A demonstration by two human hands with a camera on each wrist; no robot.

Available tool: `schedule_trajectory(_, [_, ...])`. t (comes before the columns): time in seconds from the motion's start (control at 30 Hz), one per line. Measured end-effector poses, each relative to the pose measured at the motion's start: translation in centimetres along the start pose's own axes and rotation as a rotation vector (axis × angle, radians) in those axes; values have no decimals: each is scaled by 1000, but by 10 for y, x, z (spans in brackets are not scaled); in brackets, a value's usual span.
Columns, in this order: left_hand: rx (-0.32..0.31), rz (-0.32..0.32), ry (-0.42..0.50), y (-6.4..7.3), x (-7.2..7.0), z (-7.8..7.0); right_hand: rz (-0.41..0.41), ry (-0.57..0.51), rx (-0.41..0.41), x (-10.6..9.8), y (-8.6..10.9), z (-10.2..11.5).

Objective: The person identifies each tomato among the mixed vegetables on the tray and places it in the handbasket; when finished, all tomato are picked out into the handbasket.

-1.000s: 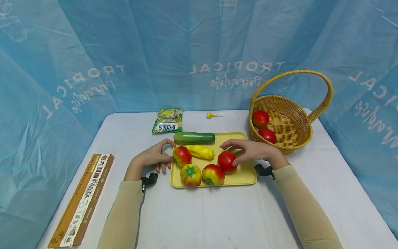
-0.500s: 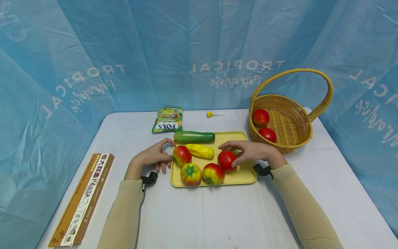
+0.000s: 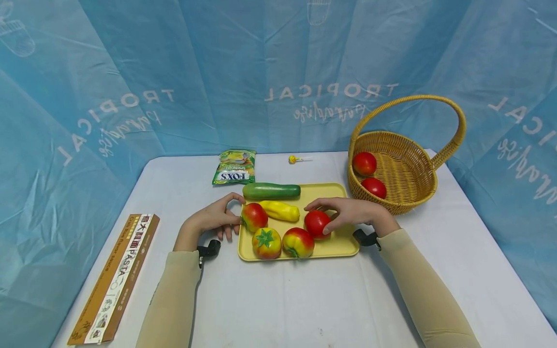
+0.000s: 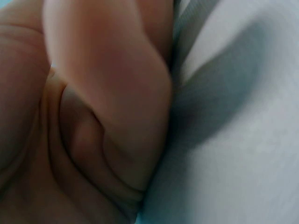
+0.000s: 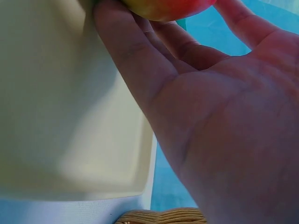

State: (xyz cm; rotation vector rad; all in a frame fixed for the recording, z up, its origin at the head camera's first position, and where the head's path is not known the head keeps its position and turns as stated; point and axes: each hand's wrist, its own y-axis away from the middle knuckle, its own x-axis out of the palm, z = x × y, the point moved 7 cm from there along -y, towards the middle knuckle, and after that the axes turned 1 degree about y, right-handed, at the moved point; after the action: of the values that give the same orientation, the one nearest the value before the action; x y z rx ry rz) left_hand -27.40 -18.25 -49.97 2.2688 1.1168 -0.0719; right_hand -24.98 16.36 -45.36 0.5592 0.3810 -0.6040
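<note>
My right hand (image 3: 354,211) holds a smooth red tomato (image 3: 315,224) on the yellow tray (image 3: 337,249), its thumb at the near side and its fingers curving over the far side. In the right wrist view only the fruit's red and yellow-green underside (image 5: 168,7) shows between the fingers. Beside the tray's left edge is my left hand (image 3: 213,216), fingers loosely bent, thumb and index tips right at the rim near a red-and-yellow fruit (image 3: 255,217). The left wrist view shows only bent fingers (image 4: 112,84) close up and white cloth.
On the tray also lie a zucchini (image 3: 271,191), a yellow pepper (image 3: 280,211) and two red-yellow tomatoes (image 3: 267,244). A wicker basket (image 3: 404,205) with two red tomatoes stands at back right. A green snack packet (image 3: 235,166), lollipop (image 3: 293,159) and pasta box (image 3: 114,280) lie around.
My right hand has shifted very slightly left around the red tomato. The left hand and the objects stay where they were.
</note>
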Motion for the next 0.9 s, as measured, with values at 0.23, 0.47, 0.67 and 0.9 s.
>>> schedule_trajectory(0.23, [3,4,0,0,-1,1,-2,-7,3,1,-1,0])
schedule_trajectory(0.47, [4,0,-7,-2,-1,3,-10,-16,10,1,-1,1])
schedule_trajectory(0.67, [2,-4,-10,-1,-1,2,-12,-1,1,1,-1,3])
schedule_trajectory(0.9, [-6,-12,-14,0,-1,2,-30,-1,4,-1,1,2])
